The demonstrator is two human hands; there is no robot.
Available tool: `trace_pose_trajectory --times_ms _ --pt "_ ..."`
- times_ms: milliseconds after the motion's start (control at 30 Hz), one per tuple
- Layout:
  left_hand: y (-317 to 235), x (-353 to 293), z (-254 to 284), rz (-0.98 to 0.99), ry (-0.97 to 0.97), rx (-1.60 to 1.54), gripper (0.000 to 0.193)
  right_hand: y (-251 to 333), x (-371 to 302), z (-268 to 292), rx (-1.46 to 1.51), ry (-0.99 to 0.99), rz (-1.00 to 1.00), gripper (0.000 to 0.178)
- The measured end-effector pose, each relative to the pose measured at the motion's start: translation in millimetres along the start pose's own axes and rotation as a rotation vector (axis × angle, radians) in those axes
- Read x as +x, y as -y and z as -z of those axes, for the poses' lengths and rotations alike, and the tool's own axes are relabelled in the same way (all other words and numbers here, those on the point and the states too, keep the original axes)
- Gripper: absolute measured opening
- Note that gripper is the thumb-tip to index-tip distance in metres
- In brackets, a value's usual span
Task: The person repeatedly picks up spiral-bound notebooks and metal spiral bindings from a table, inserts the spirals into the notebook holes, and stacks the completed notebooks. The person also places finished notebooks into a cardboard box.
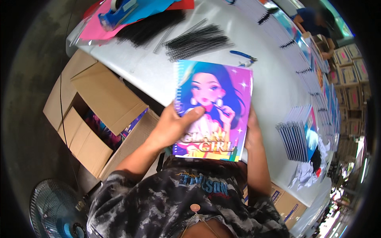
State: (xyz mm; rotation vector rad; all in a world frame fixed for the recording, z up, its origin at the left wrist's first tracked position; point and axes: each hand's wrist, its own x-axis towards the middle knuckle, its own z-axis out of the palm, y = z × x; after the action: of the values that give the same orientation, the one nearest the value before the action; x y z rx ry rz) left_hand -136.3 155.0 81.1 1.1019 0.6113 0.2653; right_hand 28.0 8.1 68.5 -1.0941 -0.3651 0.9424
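Observation:
A spiral notebook [212, 111] with a colourful cover, showing a drawn character with long dark-blue hair, is held up between my two hands in front of my body. Small binding holes or coils run down its left edge. My left hand [178, 123] grips that side, thumb lying across the cover. On the opposite edge my right hand [252, 129] holds on, its fingers mostly hidden behind the notebook. Just beyond the notebook lie blue-handled pliers [244, 56] and a bundle of black spiral coils [198, 41] on the white table [266, 87].
An open cardboard box [107, 103] with colourful items inside stands at left, a fan [57, 210] below it. Stacked notebooks [297, 133] line the table's right side, near crumpled paper [303, 174]. A blue tape dispenser [118, 14] sits at the far left. Another person [315, 23] is at far right.

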Motion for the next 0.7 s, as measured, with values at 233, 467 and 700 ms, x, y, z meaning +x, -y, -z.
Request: trace_pose_trajectory --times_ms 233,467,700 --pt "-10 -17 32 -0.333 -0.168 0.616 0.052 -30 -32 44 0.029 -0.184 -0.233 0.054" --pt "25 -53 245 -0.315 -1.23 0.428 0.064 -18 -22 37 0.017 -0.254 -0.225 0.055" --pt "58 30 275 -0.327 -0.663 -0.066 0.049 -13 -20 8 0.102 -0.247 -0.211 0.057"
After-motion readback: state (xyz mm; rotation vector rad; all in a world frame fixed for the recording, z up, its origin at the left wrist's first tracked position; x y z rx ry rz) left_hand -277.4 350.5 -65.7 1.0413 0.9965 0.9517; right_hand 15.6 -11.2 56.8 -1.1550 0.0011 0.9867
